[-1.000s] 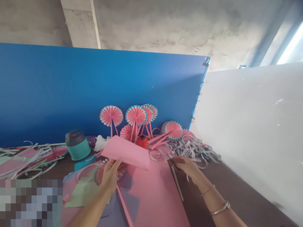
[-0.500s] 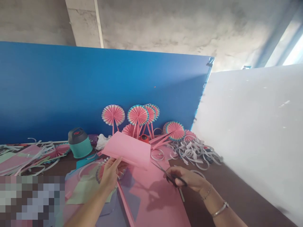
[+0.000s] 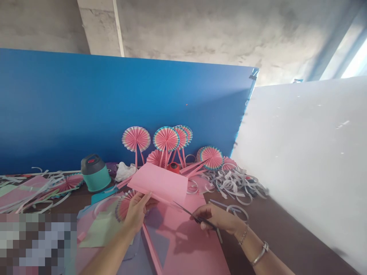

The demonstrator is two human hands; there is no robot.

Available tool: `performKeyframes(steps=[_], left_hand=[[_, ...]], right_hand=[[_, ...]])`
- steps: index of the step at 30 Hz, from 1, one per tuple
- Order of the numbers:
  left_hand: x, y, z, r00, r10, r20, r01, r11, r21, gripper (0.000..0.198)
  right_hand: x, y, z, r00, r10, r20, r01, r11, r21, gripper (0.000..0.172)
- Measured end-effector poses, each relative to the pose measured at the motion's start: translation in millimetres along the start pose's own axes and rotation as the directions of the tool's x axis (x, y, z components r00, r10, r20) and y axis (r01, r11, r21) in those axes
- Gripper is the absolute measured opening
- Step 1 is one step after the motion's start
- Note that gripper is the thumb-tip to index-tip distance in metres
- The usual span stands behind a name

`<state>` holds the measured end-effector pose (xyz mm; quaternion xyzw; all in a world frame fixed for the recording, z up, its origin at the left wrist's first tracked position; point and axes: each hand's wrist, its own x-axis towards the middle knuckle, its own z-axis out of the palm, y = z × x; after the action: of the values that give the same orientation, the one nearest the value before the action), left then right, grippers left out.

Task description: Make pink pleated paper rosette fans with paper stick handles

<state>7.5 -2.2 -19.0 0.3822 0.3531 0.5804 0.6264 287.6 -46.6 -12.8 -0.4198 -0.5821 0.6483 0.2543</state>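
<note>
My left hand (image 3: 138, 210) pinches the near edge of a pink paper sheet (image 3: 160, 181), holding it tilted above the table. A strip along that near edge looks folded. In my right hand (image 3: 213, 217) is a pair of dark-handled scissors (image 3: 197, 217), its blades pointing left at the sheet's lower right edge. Whether the blades have bitten into the paper I cannot tell. Beneath both hands lies a larger pink sheet (image 3: 197, 244). A pleated paper fan (image 3: 123, 208) is partly hidden behind my left hand.
Finished pink paper fans (image 3: 166, 139) lean against the blue panel (image 3: 86, 107). Curled white paper strips (image 3: 232, 179) pile up at the right. A teal and grey container (image 3: 97, 177) stands at the left, near pale green paper (image 3: 103, 229). A white panel (image 3: 309, 152) borders the right side.
My right hand has brought the scissors left, so the blades now meet the sheet's near edge. The pink sheet has shifted slightly right and down in my left hand.
</note>
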Motion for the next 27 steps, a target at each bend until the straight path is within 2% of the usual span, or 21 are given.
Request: performKeyframes(steps=[9,14,27], left_hand=[[-3.8,5.4,5.5,0.999,-0.014,-0.031,0.015,0.999,0.043,0.035],[-2.9,3.4,4.1,1.000,-0.015,-0.004,0.015,1.000,0.015,0.032],[-4.7,5.3,6.1,0.999,-0.026,-0.027,0.027,0.999,0.029,0.035]], right_hand=[[1.3,-1.2,1.7,0.999,0.024,-0.030,-0.025,1.000,-0.008,0.045],[0.2,-4.3,3.2,0.999,0.041,-0.034,-0.041,0.999,-0.008,0.044],[0.6,0.9,-0.2,1.000,0.014,-0.027,-0.015,0.998,-0.063,0.044]])
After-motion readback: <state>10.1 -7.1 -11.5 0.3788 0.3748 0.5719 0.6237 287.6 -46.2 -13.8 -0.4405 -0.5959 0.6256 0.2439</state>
